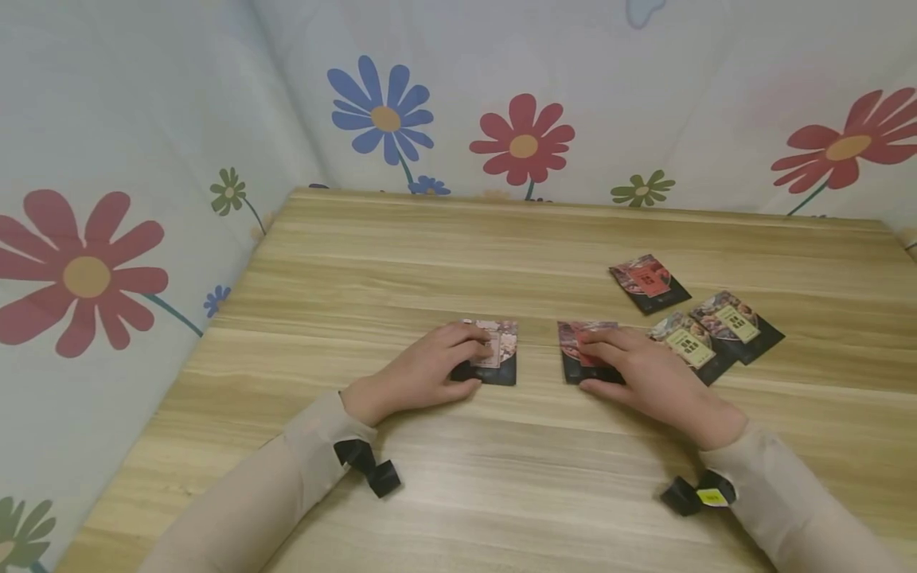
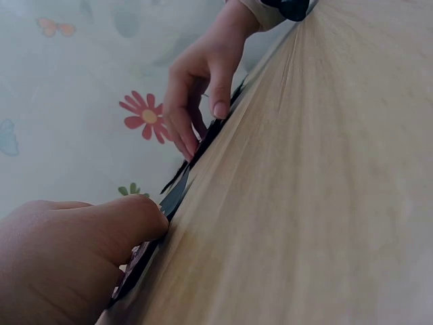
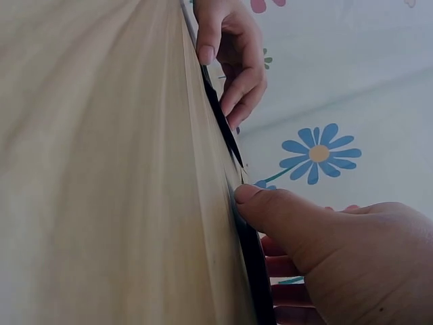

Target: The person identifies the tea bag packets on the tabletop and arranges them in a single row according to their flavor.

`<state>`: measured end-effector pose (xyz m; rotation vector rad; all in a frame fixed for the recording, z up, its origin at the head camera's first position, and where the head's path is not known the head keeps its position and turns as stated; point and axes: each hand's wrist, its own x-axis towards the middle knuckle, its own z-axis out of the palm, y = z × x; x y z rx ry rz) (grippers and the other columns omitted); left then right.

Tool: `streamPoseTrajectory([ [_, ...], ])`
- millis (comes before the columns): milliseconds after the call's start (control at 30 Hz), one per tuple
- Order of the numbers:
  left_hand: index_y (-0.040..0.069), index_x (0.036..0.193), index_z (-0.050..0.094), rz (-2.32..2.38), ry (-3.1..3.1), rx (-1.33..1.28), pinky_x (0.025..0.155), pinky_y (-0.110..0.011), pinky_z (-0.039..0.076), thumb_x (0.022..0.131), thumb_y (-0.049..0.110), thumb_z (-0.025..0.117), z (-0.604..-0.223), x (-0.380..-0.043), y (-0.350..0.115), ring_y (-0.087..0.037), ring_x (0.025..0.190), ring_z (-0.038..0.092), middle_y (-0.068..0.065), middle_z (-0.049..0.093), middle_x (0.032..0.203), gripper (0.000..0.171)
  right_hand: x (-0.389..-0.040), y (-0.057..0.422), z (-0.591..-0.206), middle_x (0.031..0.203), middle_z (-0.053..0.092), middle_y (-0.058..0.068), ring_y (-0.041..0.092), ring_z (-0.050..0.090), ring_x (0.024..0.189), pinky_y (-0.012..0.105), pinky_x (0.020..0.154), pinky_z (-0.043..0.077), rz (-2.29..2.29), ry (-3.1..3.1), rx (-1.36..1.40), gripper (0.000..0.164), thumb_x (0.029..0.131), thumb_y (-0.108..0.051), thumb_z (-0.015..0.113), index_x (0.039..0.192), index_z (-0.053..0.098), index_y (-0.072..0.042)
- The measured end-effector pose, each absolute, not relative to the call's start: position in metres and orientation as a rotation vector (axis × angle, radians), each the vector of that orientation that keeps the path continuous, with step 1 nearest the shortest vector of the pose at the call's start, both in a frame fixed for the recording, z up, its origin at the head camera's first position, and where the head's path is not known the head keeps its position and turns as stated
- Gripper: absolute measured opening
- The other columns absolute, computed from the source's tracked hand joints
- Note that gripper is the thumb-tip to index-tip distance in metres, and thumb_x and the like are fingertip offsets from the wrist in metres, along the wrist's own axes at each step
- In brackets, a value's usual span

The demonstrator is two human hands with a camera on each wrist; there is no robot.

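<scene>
In the head view, my left hand point(image 1: 423, 362) rests on a flat, dark printed packet with a pale pink label point(image 1: 505, 370). Its fingers lie over the label and the thumb is by the near edge. My right hand point(image 1: 655, 382) rests the same way on a packet with a red label point(image 1: 573, 370), covering its right part. A gap of wood separates these two packets. Up close, the left thumb point(image 2: 145, 220) touches a packet whose corner stands slightly off the table. The right thumb point(image 3: 260, 196) lies against the thin edge of the other packet point(image 3: 254, 271).
Two packets with yellow labels, a nearer one point(image 1: 691, 346) and a farther one point(image 1: 738, 322), lie beyond the right hand. Another red-labelled packet point(image 1: 648, 282) lies behind them. The wooden table point(image 1: 401, 263) meets a flower-printed curtain point(image 1: 458, 64) at the back and left.
</scene>
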<state>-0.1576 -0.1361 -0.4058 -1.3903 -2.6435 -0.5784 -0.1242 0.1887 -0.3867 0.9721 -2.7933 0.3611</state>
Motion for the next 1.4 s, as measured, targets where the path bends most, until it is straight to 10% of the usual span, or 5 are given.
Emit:
streamPoseTrajectory([
  [633,0.011,0.12,0.063,-0.52,-2.641,-1.41,0.113,-0.039,0.038,0.086,0.03,0.066,-0.409,-0.159,-0.133,-0.025,0.126,0.051,-0.009,0.056,0.133,0.039,-0.128,0.168,-0.394,0.116,0.062,0.007,0.024,0.061,0.106,0.041,0.084,0.056,0.259,-2.633,1.091,0.048,0.082,-0.044,0.071,0.114,0.069,-0.009],
  [1400,0.011,0.12,0.062,-0.536,-2.636,-1.388,0.113,-0.04,0.038,0.086,0.03,0.065,-0.41,-0.16,-0.136,-0.026,0.126,0.051,-0.009,0.056,0.133,0.039,-0.131,0.147,-0.402,0.122,0.062,0.008,0.027,0.057,0.115,0.045,0.099,0.048,0.467,-2.635,1.093,0.049,0.082,-0.04,0.072,0.118,0.067,-0.007],
])
